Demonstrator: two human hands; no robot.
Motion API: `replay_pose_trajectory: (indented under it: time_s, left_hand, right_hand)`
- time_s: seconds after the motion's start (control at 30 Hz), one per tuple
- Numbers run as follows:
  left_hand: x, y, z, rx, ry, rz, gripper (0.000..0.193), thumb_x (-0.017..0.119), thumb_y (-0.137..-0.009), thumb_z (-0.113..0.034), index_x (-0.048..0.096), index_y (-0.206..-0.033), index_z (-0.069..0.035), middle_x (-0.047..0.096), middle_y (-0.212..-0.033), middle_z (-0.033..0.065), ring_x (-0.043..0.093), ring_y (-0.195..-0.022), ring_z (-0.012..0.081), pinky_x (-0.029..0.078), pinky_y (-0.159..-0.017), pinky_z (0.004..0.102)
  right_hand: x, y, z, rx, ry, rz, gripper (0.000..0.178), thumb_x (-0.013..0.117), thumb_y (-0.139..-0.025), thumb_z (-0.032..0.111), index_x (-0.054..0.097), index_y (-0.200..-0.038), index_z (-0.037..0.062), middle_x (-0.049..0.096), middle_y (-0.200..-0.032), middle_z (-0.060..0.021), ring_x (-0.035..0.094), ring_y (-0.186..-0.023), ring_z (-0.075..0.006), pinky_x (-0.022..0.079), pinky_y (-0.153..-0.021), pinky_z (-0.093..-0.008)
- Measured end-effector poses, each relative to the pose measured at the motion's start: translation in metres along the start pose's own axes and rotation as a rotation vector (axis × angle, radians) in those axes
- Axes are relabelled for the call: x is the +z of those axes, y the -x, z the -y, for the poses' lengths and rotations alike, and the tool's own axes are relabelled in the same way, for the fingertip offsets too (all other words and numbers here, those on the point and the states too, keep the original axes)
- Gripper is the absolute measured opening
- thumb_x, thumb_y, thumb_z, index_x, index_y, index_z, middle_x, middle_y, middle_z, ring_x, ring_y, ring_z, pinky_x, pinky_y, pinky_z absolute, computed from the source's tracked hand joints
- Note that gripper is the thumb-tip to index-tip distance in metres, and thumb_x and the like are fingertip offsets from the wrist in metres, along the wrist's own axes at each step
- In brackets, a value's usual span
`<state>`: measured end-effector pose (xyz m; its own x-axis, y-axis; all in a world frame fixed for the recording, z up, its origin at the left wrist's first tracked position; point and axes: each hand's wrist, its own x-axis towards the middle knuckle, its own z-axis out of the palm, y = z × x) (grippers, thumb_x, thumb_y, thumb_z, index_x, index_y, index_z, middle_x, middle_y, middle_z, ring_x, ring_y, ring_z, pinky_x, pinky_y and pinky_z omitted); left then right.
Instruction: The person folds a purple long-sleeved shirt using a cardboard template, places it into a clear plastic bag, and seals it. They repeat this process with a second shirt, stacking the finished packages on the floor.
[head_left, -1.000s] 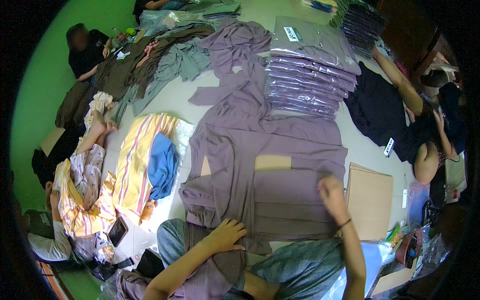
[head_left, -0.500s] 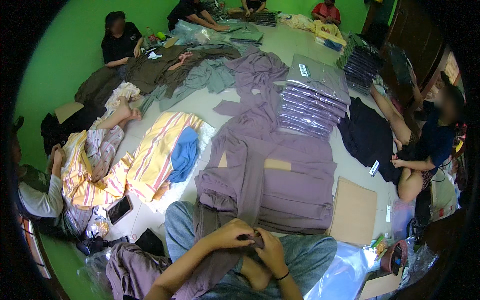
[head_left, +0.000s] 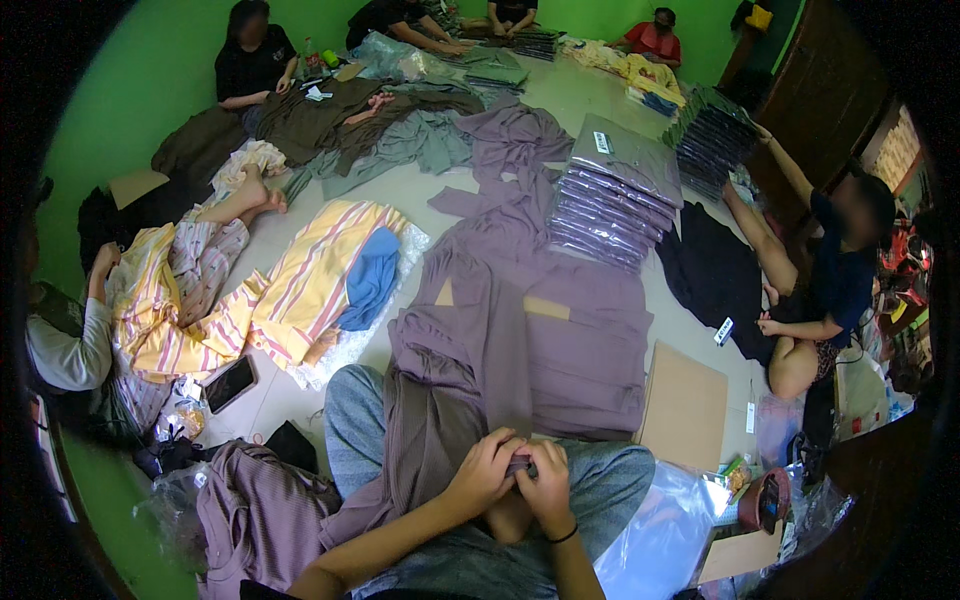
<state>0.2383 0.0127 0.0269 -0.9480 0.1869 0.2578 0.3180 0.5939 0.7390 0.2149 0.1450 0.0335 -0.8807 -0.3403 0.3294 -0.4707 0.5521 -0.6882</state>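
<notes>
Between my crossed legs, a mauve ribbed garment (head_left: 425, 430) lies bunched, one end of it drawn up into my hands. My left hand (head_left: 487, 470) is closed, its fingers and thumb pinching a small fold of the cloth. Right beside it, my right hand (head_left: 545, 490) grips the same fold, the fingertips nearly touching. The fold itself is mostly hidden by the fingers. In front of my knees, more mauve garments (head_left: 590, 375) are laid out flat, with a brown cardboard sheet (head_left: 546, 308) partly showing among them.
Plastic-wrapped folded garments (head_left: 610, 210) are stacked ahead on the right. Cardboard sheets (head_left: 683, 405) and clear plastic bags (head_left: 655, 535) lie by my right knee. A phone (head_left: 230, 384) and yellow striped cloth (head_left: 320, 280) are at left. Several co-workers sit around, one at right beside black cloth (head_left: 712, 280).
My hands have drawn closer together on the fold. The co-worker at right has brought a raised arm over to the dark packet stack. The whole view has shifted slightly.
</notes>
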Motion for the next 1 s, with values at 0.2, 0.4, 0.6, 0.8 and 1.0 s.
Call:
replay_pose_trajectory:
  time_s: [0.2, 0.4, 0.6, 0.8, 1.0]
  left_hand:
    - [-0.014, 0.000, 0.005, 0.070, 0.011, -0.118, 0.019, 0.057, -0.068, -0.001, 0.054, -0.087, -0.002, 0.057, -0.084, 0.0109, 0.054, -0.083, 0.0283, 0.041, -0.077, 0.0360]
    - [-0.027, -0.006, 0.010, 0.375, -0.103, -0.009, 0.019, 0.057, -0.070, -0.006, 0.056, -0.089, -0.005, 0.058, -0.087, 0.0083, 0.055, -0.082, 0.0242, 0.042, -0.075, 0.0343]
    - [-0.030, -0.006, 0.016, 0.372, -0.211, -0.009, 0.021, 0.055, -0.068, -0.007, 0.057, -0.090, -0.006, 0.057, -0.091, 0.0072, 0.055, -0.084, 0.0227, 0.043, -0.080, 0.0341]
    - [-0.039, -0.008, 0.009, 0.345, -0.143, -0.004, 0.019, 0.056, -0.070, -0.006, 0.057, -0.089, -0.006, 0.056, -0.095, 0.0084, 0.053, -0.091, 0.0242, 0.040, -0.084, 0.0367]
    - [-0.060, -0.013, -0.005, 0.341, -0.151, 0.122, 0.024, 0.055, -0.067, -0.002, 0.056, -0.090, -0.009, 0.051, -0.101, 0.0081, 0.047, -0.099, 0.0256, 0.038, -0.084, 0.0360]
  right_hand:
    - [-0.002, 0.002, -0.008, -0.038, 0.126, -0.097, 0.021, 0.059, -0.063, 0.004, 0.050, -0.082, 0.0045, 0.053, -0.083, -0.0101, 0.049, -0.079, -0.0289, 0.037, -0.073, -0.0366]
    - [-0.005, 0.011, -0.014, -0.124, 0.043, -0.170, 0.011, 0.058, -0.066, 0.004, 0.052, -0.075, 0.0041, 0.055, -0.089, -0.0091, 0.051, -0.082, -0.0263, 0.039, -0.074, -0.0346]
    - [-0.008, 0.011, -0.016, -0.216, 0.148, -0.006, 0.019, 0.059, -0.065, 0.001, 0.057, -0.084, 0.0048, 0.054, -0.088, -0.0081, 0.051, -0.077, -0.0253, 0.039, -0.071, -0.0338]
    - [-0.002, 0.011, -0.017, -0.324, 0.137, -0.011, 0.026, 0.052, -0.070, 0.006, 0.057, -0.095, 0.0099, 0.052, -0.095, -0.0070, 0.051, -0.081, -0.0231, 0.037, -0.076, -0.0350]
    - [-0.002, 0.006, -0.020, -0.149, 0.476, 0.006, 0.023, 0.058, -0.069, 0.015, 0.058, -0.093, 0.0141, 0.049, -0.107, -0.0066, 0.046, -0.092, -0.0246, 0.031, -0.084, -0.0417]
